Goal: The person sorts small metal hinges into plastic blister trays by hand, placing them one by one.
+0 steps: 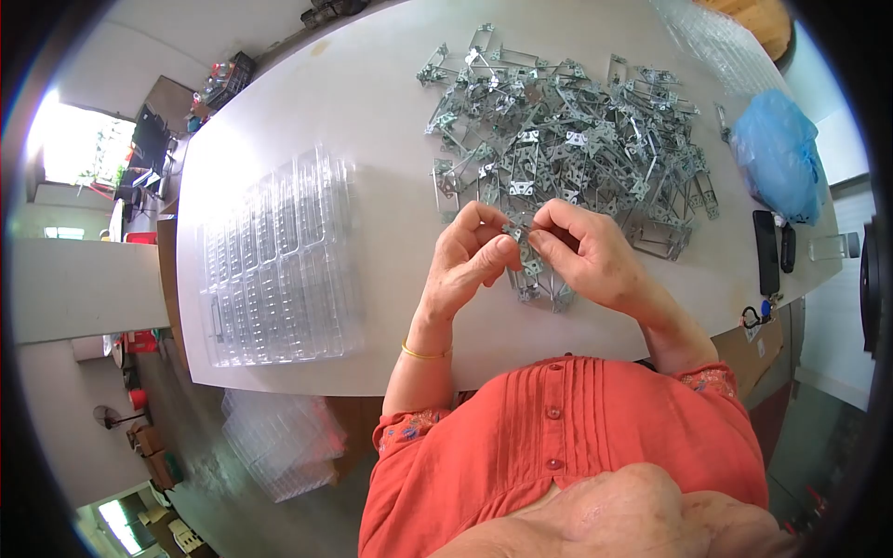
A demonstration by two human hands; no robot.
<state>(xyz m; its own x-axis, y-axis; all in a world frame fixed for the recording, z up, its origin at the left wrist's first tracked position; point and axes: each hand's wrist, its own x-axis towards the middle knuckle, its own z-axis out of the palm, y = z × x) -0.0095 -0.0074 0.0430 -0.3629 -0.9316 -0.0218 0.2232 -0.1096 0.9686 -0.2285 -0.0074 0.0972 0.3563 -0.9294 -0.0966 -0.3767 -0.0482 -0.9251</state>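
In the head view, my left hand (473, 258) and my right hand (593, 259) meet at the near edge of a heap of metal parts. Both are closed, fingertips pinching a small silvery metal bracket (518, 229) between them; much of it is hidden by the fingers. The heap (567, 139) is made of many similar thin brackets with plates and rods, lying tangled. A few loose brackets (539, 290) lie just below my hands. Left of my hands rests a clear plastic tray (279, 265) with narrow slots, and one bracket (217, 317) appears in its left slot.
At the right are a blue plastic bag (778, 153), a black phone (766, 253), keys (752, 316) and a clear glass (831, 246). Bubble wrap (721, 46) lies at the far right corner. More clear trays (284, 442) sit below the table's front edge.
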